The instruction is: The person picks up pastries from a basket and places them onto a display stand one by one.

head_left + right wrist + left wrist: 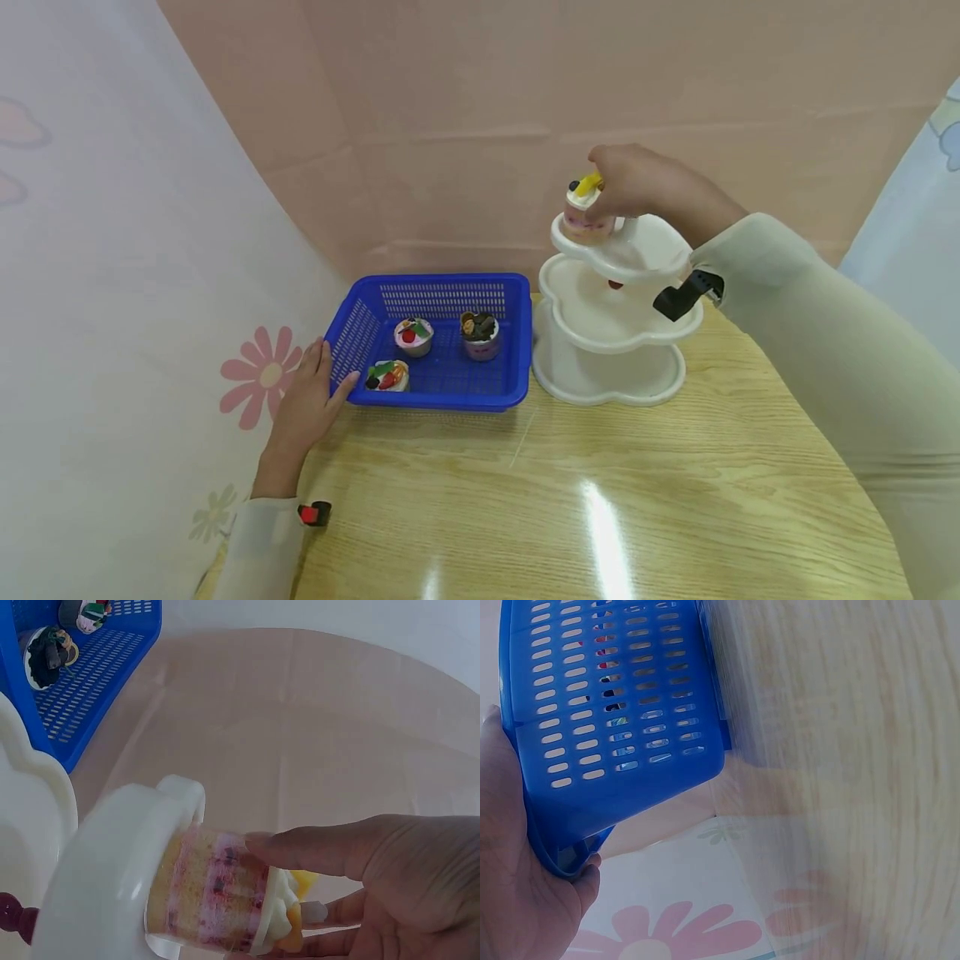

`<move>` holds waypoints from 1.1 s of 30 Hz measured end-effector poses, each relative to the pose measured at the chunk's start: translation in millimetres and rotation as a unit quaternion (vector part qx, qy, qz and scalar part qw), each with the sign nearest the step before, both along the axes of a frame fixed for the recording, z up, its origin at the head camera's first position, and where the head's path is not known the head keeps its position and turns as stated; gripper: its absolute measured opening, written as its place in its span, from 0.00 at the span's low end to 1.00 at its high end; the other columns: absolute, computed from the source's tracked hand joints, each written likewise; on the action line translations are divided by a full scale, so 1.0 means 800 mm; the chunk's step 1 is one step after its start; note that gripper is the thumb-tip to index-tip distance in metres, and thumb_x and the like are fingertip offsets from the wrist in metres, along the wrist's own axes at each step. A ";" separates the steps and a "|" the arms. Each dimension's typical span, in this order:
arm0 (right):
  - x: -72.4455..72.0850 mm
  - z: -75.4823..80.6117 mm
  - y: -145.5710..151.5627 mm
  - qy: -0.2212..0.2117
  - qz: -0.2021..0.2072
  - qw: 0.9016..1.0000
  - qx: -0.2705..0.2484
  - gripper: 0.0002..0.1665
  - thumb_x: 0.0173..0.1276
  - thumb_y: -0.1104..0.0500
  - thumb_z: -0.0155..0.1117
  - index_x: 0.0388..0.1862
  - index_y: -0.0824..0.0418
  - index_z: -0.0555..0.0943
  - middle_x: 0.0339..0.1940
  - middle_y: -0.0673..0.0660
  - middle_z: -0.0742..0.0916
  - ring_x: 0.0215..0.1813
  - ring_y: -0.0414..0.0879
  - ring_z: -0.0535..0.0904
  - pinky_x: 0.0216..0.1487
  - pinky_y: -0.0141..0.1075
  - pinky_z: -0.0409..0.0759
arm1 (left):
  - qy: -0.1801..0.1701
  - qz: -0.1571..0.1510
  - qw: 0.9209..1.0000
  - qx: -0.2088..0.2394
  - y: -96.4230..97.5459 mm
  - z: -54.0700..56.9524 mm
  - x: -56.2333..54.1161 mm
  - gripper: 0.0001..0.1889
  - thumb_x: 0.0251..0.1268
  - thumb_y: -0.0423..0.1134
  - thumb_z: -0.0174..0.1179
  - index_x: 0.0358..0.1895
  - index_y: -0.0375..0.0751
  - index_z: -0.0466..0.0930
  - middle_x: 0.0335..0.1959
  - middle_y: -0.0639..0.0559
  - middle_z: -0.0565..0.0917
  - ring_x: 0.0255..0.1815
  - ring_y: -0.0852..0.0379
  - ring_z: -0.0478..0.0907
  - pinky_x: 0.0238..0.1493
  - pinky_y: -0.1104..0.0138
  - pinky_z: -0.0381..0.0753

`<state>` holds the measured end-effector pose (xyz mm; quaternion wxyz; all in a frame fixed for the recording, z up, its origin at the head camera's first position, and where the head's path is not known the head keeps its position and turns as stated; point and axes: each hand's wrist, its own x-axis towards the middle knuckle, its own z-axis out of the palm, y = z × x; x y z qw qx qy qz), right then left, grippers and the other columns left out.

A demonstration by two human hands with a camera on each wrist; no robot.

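My right hand [633, 179] grips a dessert cup [214, 889] with pink and sponge layers, cream and yellow fruit on top. The cup's base meets the left edge of the top tier of a white three-tier cake stand [622, 333]; whether its full weight rests there cannot be told. In the right wrist view, thumb and fingers lie on opposite sides of the cup near its cream. My left hand [306, 408] rests at the near left corner of a blue plastic basket [435, 400], fingers extended along the rim and thumb spread. Part of that hand also shows in the left wrist view.
In the basket stand a chocolate-topped cup [482, 337], a pink-cream cup [414, 337] and a fruit-topped cup [388, 377]. A small dark red piece [615, 284] shows beneath the stand's top tier. Wooden table [480, 492] lies in front; cloth [450, 125] hangs behind.
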<state>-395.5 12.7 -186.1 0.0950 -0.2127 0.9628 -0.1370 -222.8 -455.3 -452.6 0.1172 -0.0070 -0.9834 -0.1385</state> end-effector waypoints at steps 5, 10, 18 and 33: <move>0.018 0.002 0.006 0.063 0.002 0.998 -0.004 0.60 0.65 0.46 0.70 0.81 0.72 0.47 0.65 0.73 0.76 0.64 0.67 0.71 0.66 0.63 0.67 | 0.005 -0.005 1.000 0.002 0.001 0.000 0.001 0.47 0.78 0.64 0.42 0.79 0.24 0.44 0.80 0.27 0.48 0.80 0.29 0.47 0.70 0.34 0.58; 0.054 0.004 0.005 0.125 -0.002 0.992 -0.033 0.57 0.67 0.43 0.69 0.80 0.71 0.52 0.69 0.74 0.75 0.67 0.70 0.70 0.66 0.66 0.67 | 0.009 -0.002 1.000 -0.003 0.003 0.002 -0.001 0.47 0.78 0.64 0.42 0.79 0.25 0.44 0.80 0.27 0.48 0.79 0.29 0.48 0.69 0.33 0.59; 0.116 -0.025 -0.024 0.216 0.019 0.974 -0.072 0.43 0.69 0.51 0.65 0.77 0.64 0.59 0.60 0.68 0.79 0.52 0.65 0.80 0.43 0.58 0.79 | 0.007 0.001 1.000 0.002 0.006 0.007 0.004 0.47 0.78 0.64 0.41 0.79 0.24 0.45 0.80 0.27 0.49 0.79 0.28 0.48 0.70 0.34 0.58; 0.117 -0.154 -0.088 0.092 0.135 0.984 -0.067 0.47 0.66 0.49 0.73 0.74 0.71 0.65 0.64 0.70 0.80 0.61 0.63 0.80 0.58 0.55 0.80 | 0.009 0.009 1.000 0.002 0.010 0.005 0.005 0.47 0.77 0.65 0.42 0.78 0.23 0.47 0.80 0.27 0.50 0.79 0.28 0.49 0.72 0.35 0.57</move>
